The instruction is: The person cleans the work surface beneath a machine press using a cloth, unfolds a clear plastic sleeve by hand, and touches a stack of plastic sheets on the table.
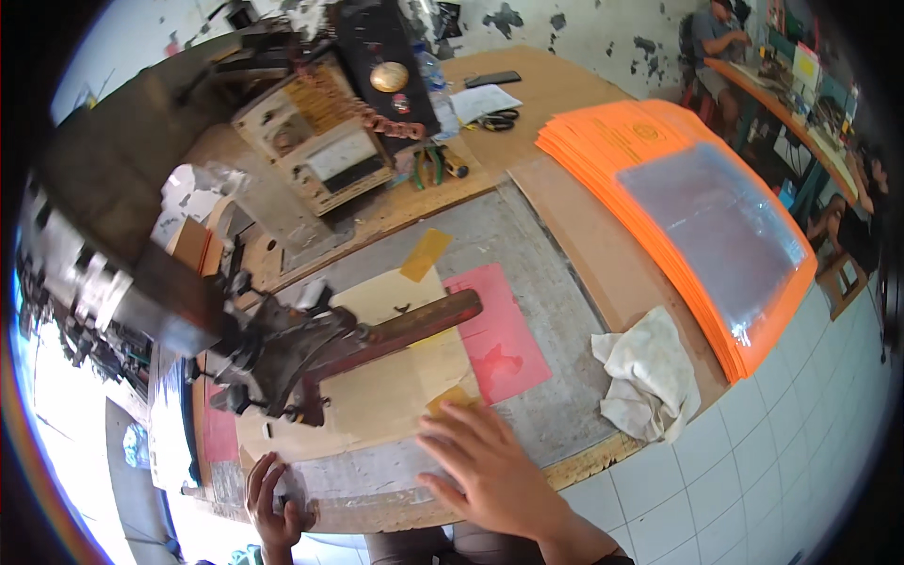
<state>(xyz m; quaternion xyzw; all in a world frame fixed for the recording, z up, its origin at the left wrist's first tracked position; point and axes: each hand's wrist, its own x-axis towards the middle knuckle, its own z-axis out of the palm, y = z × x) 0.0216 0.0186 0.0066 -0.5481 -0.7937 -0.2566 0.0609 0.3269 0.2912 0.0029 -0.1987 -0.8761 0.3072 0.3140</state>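
Note:
My right hand (490, 468) reaches over the near side of the grey metal bed (556, 405), fingers spread, fingertips at a small yellow tape piece (450, 399) on the cream board (386, 400). My left hand (271, 504) rests at the bed's near-left edge, fingers loosely bent and thumb apart, with no object plainly held. Between the hands, the cream board lies flat over a pink sheet (508, 344). A second yellow tape piece (426, 254) sits at its far edge. Above the board hangs the machine's dark press head (282, 348) with a reddish-brown bar (424, 322).
At right stands a stack of orange bags with clear windows (716, 235), beside a crumpled white cloth (650, 377). Behind the bed are a control box (325, 141), green-handled pliers (430, 166), a bottle (433, 75) and a phone (492, 80). People sit at a far bench (782, 108).

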